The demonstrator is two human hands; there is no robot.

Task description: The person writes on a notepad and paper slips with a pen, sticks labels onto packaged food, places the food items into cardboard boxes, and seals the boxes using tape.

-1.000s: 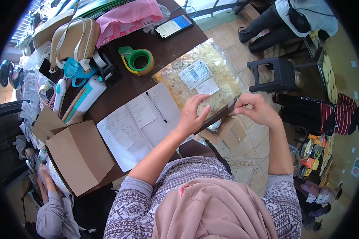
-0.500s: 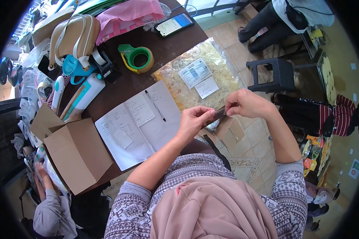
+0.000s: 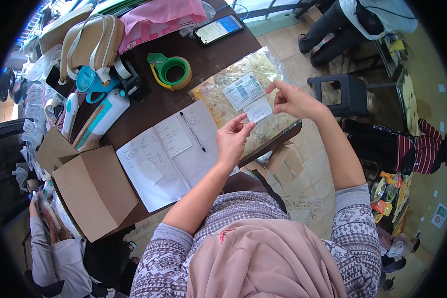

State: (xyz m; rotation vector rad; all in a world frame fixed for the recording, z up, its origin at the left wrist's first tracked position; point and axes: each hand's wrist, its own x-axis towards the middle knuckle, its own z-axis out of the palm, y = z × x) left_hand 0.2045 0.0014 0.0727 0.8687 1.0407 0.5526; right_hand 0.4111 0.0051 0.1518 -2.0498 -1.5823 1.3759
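Holding left hand [image 3: 232,141] and right hand [image 3: 293,103] over the small white slip [image 3: 258,110], both partly open, with a gap between thumb and forefinger on each; cannot tell whether anything thin and clear clings to the fingertips. Angled in from either side, probably to reach the slip's edges without covering the writing. Just below, at the corner of the table [image 3: 203,59], a flat clear-plastic package [image 3: 253,64], laid face up, apparently to give the slip and the printed label [image 3: 243,92] level backing. Crinkled and glossy on the outside, pale and yellowish within, mottled with darker flecks. Beside it, an open ruled notebook [image 3: 206,124], with a slim pen [image 3: 192,131] across the page, likely for easy pick-up. Farther out, a green tape dispenser [image 3: 157,60] of smooth plastic, curved around a thick roll, seemingly set within reach, and a slab-like phone [image 3: 218,30] with screen lit. To the left, a matte brown carton [image 3: 97,188], crisp-edged and boxy, with flap splayed.
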